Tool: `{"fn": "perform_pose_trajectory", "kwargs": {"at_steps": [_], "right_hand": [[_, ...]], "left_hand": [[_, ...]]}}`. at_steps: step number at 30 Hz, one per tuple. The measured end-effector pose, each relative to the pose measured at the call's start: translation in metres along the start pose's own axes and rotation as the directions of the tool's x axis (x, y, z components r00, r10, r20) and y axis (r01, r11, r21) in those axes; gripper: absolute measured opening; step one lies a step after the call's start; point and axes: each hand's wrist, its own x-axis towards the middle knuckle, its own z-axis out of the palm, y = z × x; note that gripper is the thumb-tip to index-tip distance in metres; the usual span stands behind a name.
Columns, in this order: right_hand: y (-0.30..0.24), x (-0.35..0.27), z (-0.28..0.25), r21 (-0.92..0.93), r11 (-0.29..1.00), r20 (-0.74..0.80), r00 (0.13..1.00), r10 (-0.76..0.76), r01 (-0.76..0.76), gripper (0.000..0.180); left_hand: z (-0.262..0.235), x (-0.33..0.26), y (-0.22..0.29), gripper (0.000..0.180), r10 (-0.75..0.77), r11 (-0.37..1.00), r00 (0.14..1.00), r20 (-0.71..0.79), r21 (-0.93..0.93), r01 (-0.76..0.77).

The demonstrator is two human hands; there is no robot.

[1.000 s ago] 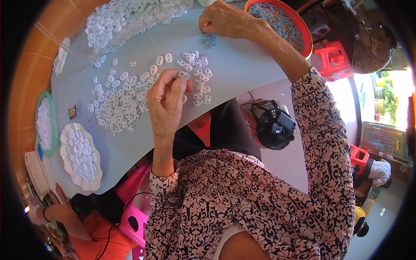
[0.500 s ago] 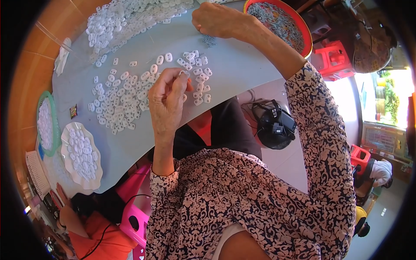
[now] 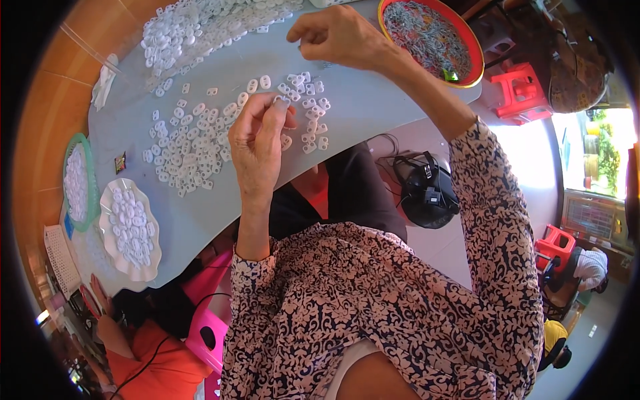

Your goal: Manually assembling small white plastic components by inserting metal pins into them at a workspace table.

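My left hand (image 3: 259, 143) pinches a small white plastic piece (image 3: 281, 100) between thumb and forefinger, above the table's near edge. Farther off and to the right, my right hand (image 3: 340, 39) is closed over the table, thumb and forefinger nearly together; a tiny dark bit shows at the tips, too small to name. Under that hand lies a little heap of grey metal bits (image 3: 325, 65), mostly hidden. Loose white two-holed plastic pieces (image 3: 190, 150) spread left of my left hand, and a smaller cluster (image 3: 311, 113) lies just right of it.
A red tub (image 3: 475, 63) of grey metal bits stands at the far right. A large white heap (image 3: 173, 40) lies at the far left. A scalloped plate (image 3: 152, 267) and a green basket (image 3: 91, 167) hold more white pieces. Another person's orange sleeve (image 3: 157, 367) shows at lower left.
My right hand has come off the small heap of metal bits and shifted slightly left. My left hand still pinches the white piece. The whole view has shifted a little.
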Motion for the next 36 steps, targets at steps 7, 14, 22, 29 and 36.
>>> {"fn": "perform_pose_trajectory", "kwargs": {"at_steps": [7,14,22,29,36], "right_hand": [[-0.03,-0.03,0.013,0.646,0.739,0.132,0.982,0.139,-0.191,0.012],[-0.027,-0.036,0.034,0.87,0.479,0.086,0.992,0.092,-0.12,0.015],[-0.025,-0.041,0.038,0.908,0.408,0.05,0.991,0.127,-0.098,0.026],[-0.025,-0.041,0.037,0.9,0.426,0.04,0.991,0.128,-0.091,0.026],[-0.028,-0.042,0.036,0.895,0.439,0.034,0.992,0.122,-0.084,0.025]], "left_hand": [[0.009,0.01,0.007,0.016,0.03,0.988,0.998,-0.062,-0.152,-0.039],[0.01,0.013,0.002,0.017,0.021,0.992,0.997,-0.076,-0.122,-0.03],[0.013,0.01,0.003,0.015,0.067,0.997,0.995,-0.067,-0.029,-0.069],[0.014,0.01,0.003,0.014,0.087,0.996,0.993,-0.08,0.011,-0.087],[0.014,0.01,0.0,0.014,0.114,0.993,0.99,-0.082,0.021,-0.113]]}}
